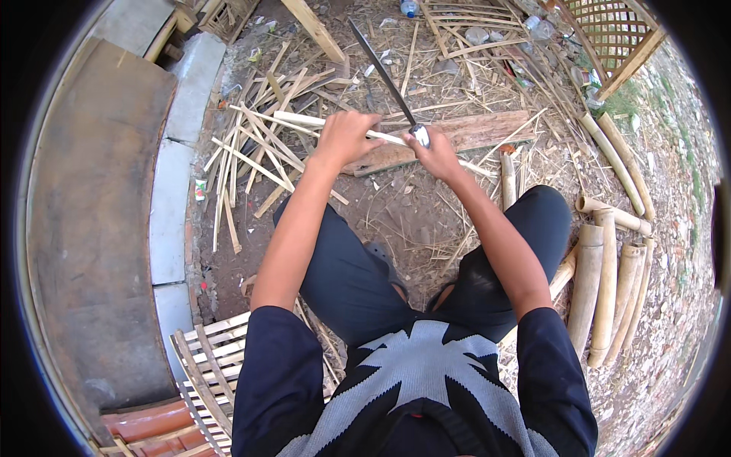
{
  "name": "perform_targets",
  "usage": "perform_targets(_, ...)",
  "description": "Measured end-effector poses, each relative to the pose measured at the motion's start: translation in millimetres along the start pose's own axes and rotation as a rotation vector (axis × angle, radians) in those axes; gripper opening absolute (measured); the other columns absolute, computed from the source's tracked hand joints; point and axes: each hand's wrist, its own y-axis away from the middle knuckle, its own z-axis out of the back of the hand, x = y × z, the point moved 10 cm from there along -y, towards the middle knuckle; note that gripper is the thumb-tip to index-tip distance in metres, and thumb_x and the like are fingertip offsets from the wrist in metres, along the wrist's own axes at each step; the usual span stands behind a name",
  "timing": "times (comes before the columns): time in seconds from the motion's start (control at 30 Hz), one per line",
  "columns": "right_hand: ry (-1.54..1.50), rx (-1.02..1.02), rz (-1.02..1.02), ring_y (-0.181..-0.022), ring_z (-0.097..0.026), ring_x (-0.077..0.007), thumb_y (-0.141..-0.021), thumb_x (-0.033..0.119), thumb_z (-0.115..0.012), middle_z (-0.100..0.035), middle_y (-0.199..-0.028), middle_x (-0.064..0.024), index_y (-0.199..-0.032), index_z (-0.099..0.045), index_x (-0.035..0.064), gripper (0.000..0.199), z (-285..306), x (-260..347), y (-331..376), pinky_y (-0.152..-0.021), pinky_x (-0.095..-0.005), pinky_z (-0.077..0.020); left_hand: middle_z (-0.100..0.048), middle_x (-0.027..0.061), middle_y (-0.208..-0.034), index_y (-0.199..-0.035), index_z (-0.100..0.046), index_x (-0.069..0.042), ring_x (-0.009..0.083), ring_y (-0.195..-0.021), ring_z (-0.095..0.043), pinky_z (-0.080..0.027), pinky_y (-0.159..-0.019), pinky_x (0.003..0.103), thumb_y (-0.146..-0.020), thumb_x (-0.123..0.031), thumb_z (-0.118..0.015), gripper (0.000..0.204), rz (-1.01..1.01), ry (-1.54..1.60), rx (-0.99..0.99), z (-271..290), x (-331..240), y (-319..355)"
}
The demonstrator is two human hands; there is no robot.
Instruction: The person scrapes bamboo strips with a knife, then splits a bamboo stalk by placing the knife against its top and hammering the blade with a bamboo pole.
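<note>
My left hand (346, 139) is closed around a pale bamboo strip (298, 118), its fingers pointing to the right. The strip runs from upper left to lower right, passing by my other hand. My right hand (438, 155) grips a machete (383, 72) by its handle, which shows white at the top. The long dark blade points up and away to the left, clear of the strip. Whether my right fingers also press on the strip I cannot tell. Beyond and below both hands, a flat wooden plank (487, 129) lies on the ground.
Split bamboo strips (255, 152) lie in a loose heap to the left. Several bamboo poles (586, 282) rest at the right. A slatted bamboo piece (217, 358) is at lower left, beside a brown board (99, 221). A wooden post (316, 32) stands ahead, and a woven lattice (605, 30) far right.
</note>
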Motion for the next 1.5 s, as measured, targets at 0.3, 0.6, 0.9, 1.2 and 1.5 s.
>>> perform_targets(0.3, -0.145, 0.03, -0.117, -0.062, -0.06, -0.022, -0.09, 0.049, -0.065, -0.062, -0.064, -0.0103, -0.082, -0.065, 0.0005, 0.049, 31, -21, -37, -0.062, -0.0384, -0.0479, -0.051, 0.0267, -0.13, -0.142, -0.036, 0.001, 0.0328, -0.129, -0.045, -0.037, -0.105, 0.047, -0.09, -0.047, -0.067, 0.077, 0.379, 0.094, -1.111, 110, 40, 39)
perform_targets(0.6, -0.234, 0.083, -0.136, -0.062, -0.056, -0.013, -0.092, 0.045, -0.065, -0.062, -0.068, -0.0049, -0.083, -0.063, 0.0025, 0.043, 49, -13, -43, -0.058, -0.031, -0.044, -0.073, 0.0156, -0.082, -0.098, -0.066, 0.004, 0.0171, -0.071, -0.072, -0.052, -0.049, 0.024, -0.105, -0.034, -0.047, 0.044, 0.488, 1.058, -0.597, 31, 43, -23)
perform_targets(0.9, 0.045, -0.072, -0.005, -0.079, -0.066, -0.043, -0.087, 0.042, -0.069, -0.067, -0.081, -0.0266, -0.093, -0.065, -0.0044, 0.047, 62, -10, -33, -0.072, -0.0475, -0.051, -0.073, 0.0126, -0.085, -0.099, -0.065, 0.005, 0.0156, -0.076, -0.071, -0.058, -0.061, 0.026, -0.102, -0.027, -0.055, 0.034, 0.393, 1.028, -0.867, 57, 50, -3)
perform_targets(1.2, 0.029, -0.054, 0.017, -0.076, -0.066, -0.0423, -0.087, 0.044, -0.07, -0.067, -0.079, -0.0262, -0.091, -0.065, -0.0048, 0.049, 62, 26, -16, -0.07, -0.047, -0.0506, -0.072, 0.0096, -0.085, -0.104, -0.067, 0.002, 0.0147, -0.072, -0.066, -0.05, -0.067, 0.031, -0.105, -0.031, -0.048, 0.038, 0.441, 0.87, -0.691, 51, 57, 6)
perform_targets(1.5, -0.075, -0.061, -0.072, -0.063, -0.063, -0.0306, -0.088, 0.043, -0.069, -0.064, -0.068, -0.0188, -0.085, -0.065, -0.0044, 0.048, 73, 36, -5, -0.062, -0.0415, -0.0487, -0.069, 0.0189, -0.091, -0.112, -0.064, -0.002, 0.0352, -0.087, -0.065, -0.047, -0.081, 0.043, -0.105, -0.03, -0.036, 0.04, 0.403, 0.657, -0.658, 69, 45, 7)
